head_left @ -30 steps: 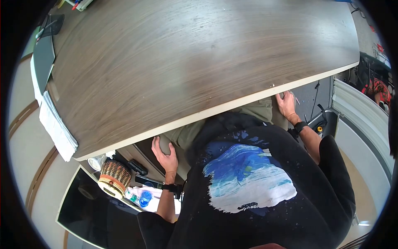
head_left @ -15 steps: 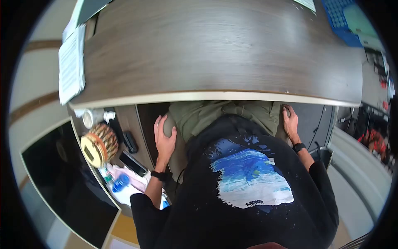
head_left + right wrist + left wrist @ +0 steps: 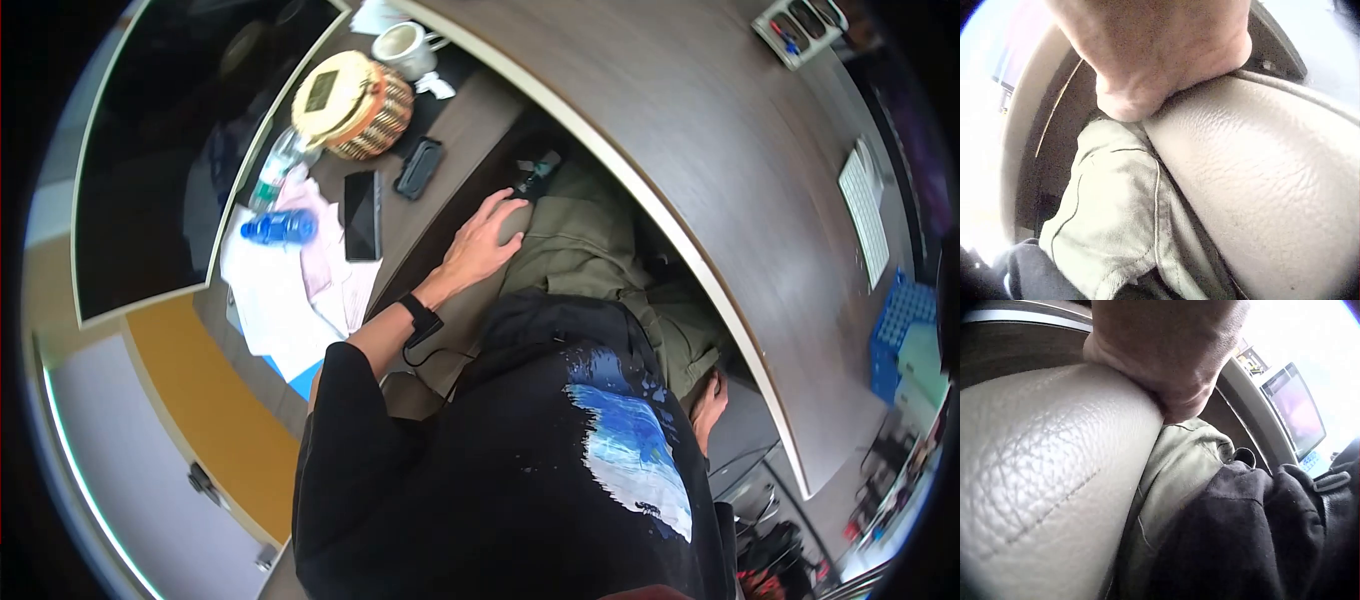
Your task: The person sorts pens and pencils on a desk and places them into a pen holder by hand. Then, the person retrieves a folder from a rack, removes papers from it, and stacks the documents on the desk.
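Note:
My left hand (image 3: 478,248) rests on the rounded front end of a padded, light leather-like armrest (image 3: 1054,469), its fingers relaxed and thumb apart. The left wrist view shows the palm over the pad; the fingertips are hidden there. On the other side, my right hand (image 3: 709,405) lies over the end of the matching armrest (image 3: 1266,162), beside the thigh in olive trousers (image 3: 580,235). Only part of that hand shows in the head view, and its fingertips are hidden in the right wrist view. Neither hand holds a loose object.
A desk (image 3: 640,90) runs across the lap. To the left, a side surface carries a mug (image 3: 405,50), a woven basket (image 3: 360,105), a black phone (image 3: 362,215), a dark case (image 3: 419,168), a blue bottle (image 3: 280,228) and papers (image 3: 270,290). A dark screen (image 3: 180,140) stands behind.
The head view has swung to the left, bringing the side surface and screen further into view. Both hands stay on the armrests; the right one is now more hidden by the body.

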Demonstrator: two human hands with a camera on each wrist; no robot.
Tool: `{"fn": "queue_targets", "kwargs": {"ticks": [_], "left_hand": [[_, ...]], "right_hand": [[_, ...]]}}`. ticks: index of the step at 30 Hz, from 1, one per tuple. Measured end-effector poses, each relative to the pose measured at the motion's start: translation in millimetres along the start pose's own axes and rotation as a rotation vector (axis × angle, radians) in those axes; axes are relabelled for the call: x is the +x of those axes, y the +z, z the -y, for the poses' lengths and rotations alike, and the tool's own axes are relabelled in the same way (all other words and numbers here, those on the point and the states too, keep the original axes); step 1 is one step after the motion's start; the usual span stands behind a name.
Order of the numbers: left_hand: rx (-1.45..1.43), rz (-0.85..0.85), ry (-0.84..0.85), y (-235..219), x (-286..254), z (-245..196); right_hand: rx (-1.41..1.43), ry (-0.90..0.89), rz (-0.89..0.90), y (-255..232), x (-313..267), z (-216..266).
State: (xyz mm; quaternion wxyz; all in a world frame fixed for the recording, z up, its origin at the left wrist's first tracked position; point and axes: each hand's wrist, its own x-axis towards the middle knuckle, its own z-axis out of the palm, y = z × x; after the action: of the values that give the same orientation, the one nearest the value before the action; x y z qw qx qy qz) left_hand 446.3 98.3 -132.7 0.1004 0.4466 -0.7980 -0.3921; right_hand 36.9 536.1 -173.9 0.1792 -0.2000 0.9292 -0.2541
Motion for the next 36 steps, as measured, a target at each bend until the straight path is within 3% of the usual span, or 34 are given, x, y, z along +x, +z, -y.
{"fn": "queue_targets", "kwargs": {"ticks": [6,9,10,12,13,17,18,20,22,23,25,27,32,36], "left_hand": [[-0.020,-0.049,-0.072,-4,-22,9],[-0.028,-0.098,-0.011,-2,-29,12],[-0.027,-0.116,-0.023,0,-33,18],[0.115,-0.215,0.110,7,-37,30],[0.117,-0.228,0.100,7,-39,33],[0.177,-0.246,0.125,4,-54,34],[0.195,-0.248,0.126,4,-57,35],[0.201,-0.273,0.129,2,-61,37],[0.209,-0.252,0.110,3,-64,35],[0.221,-0.262,0.109,2,-65,33],[0.255,-0.259,0.133,3,-66,33],[0.279,-0.266,0.134,2,-68,31],[0.337,-0.265,0.110,5,-74,28],[0.337,-0.255,0.086,3,-73,25]], "right_hand": [[-0.066,-0.076,0.071,-9,10,21],[-0.167,-0.569,-0.062,-11,9,55],[-0.163,-0.588,-0.052,-14,3,76],[0.092,-0.558,0.182,-21,-3,110],[0.075,-0.477,0.251,-29,-7,133],[0.314,-0.480,0.354,-56,4,210],[0.286,-0.620,0.293,-65,15,234],[0.494,-0.559,0.287,-74,64,248],[0.706,-0.630,0.261,-79,113,271],[0.874,-0.634,0.373,-82,156,266],[1.066,-0.634,0.380,-77,210,284],[1.096,-0.639,0.359,-68,245,302],[1.181,-0.540,0.380,-44,292,323],[1.148,-0.633,0.368,-29,296,326]]}}
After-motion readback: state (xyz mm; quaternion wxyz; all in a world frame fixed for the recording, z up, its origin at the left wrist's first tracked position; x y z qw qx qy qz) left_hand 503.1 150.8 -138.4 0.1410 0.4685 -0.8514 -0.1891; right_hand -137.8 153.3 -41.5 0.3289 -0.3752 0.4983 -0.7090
